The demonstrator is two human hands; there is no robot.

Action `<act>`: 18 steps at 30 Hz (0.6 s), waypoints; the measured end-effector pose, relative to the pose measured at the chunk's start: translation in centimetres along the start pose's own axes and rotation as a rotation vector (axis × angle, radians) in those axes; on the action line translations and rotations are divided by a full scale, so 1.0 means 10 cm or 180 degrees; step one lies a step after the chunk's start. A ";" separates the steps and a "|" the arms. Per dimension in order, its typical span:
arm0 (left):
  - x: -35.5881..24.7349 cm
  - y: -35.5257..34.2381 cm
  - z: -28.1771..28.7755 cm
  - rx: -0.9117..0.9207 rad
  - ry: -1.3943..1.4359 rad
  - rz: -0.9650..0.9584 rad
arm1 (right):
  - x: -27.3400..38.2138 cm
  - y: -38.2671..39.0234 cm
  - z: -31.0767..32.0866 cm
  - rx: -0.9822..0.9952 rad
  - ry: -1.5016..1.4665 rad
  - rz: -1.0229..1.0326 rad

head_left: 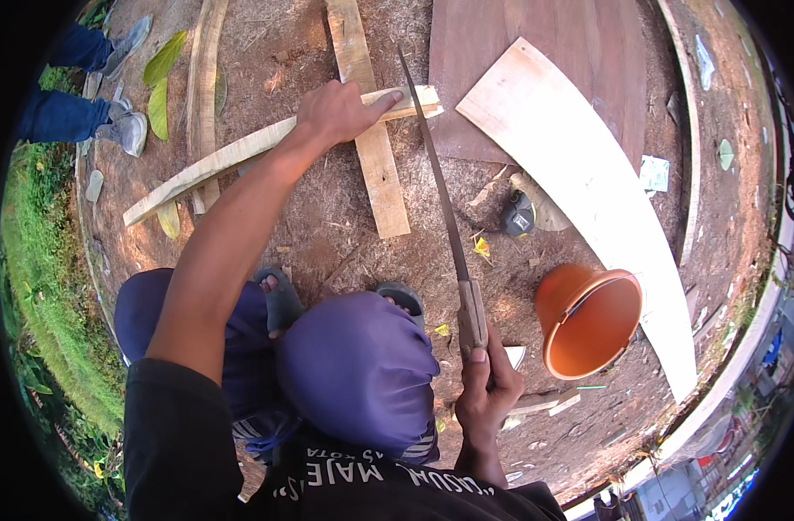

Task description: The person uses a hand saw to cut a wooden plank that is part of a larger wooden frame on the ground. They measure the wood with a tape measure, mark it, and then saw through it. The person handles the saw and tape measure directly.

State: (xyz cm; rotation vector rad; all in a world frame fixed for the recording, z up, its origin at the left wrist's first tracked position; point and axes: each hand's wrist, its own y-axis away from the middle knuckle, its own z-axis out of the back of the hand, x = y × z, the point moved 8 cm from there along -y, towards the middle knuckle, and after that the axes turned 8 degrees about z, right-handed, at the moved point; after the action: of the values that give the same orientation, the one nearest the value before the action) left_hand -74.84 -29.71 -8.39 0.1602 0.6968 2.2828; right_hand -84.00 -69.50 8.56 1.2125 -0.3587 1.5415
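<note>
My left hand [334, 113] is closed over a long pale wooden plank [227, 156], near its right end, with the thumb along its top. That plank lies across another wooden board [382, 178] on the ground. In my right hand [488, 391] is the wooden handle of a saw [444, 191], its long, thin dark blade seen nearly edge-on. The blade runs up and away, passing at the plank's right end just beyond my left thumb. Whether its teeth touch the wood I cannot tell.
An orange bucket [592, 321] lies tipped at the right, near a curved white board [579, 165] and a dark tape measure [518, 214]. Behind them is a brown wooden sheet [536, 26]. Another strip of wood [203, 104] lies left. A person's shoes [129, 130] stand far left.
</note>
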 end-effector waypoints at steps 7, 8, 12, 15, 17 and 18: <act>0.05 -0.03 -0.03 -0.0385 0.0000 -0.0091 | 0.08 0.00 -0.10 -0.0030 0.0022 0.0315; 0.05 0.00 -0.04 -0.0395 -0.0002 -0.0104 | 0.11 0.02 -0.11 0.0004 0.0018 0.0380; 0.01 0.11 -0.13 -0.0089 0.0059 -0.0191 | 0.19 0.17 -0.01 -0.0016 0.0097 0.0445; -0.03 0.28 -0.19 -0.0249 -0.0074 -0.0271 | 0.10 0.34 0.04 0.0050 0.0132 0.0245; -0.02 0.29 -0.21 -0.0202 -0.0085 -0.0290 | 0.09 0.38 0.06 0.0245 0.0145 -0.0294; -0.01 0.29 -0.22 -0.0181 -0.0085 -0.0296 | 0.13 0.37 0.06 0.0203 0.0158 -0.0199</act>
State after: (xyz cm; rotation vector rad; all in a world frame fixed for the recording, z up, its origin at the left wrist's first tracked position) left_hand -77.23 -32.41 -8.73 0.1285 0.6125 2.2049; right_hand -86.75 -70.58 11.26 1.2214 -0.2385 1.5359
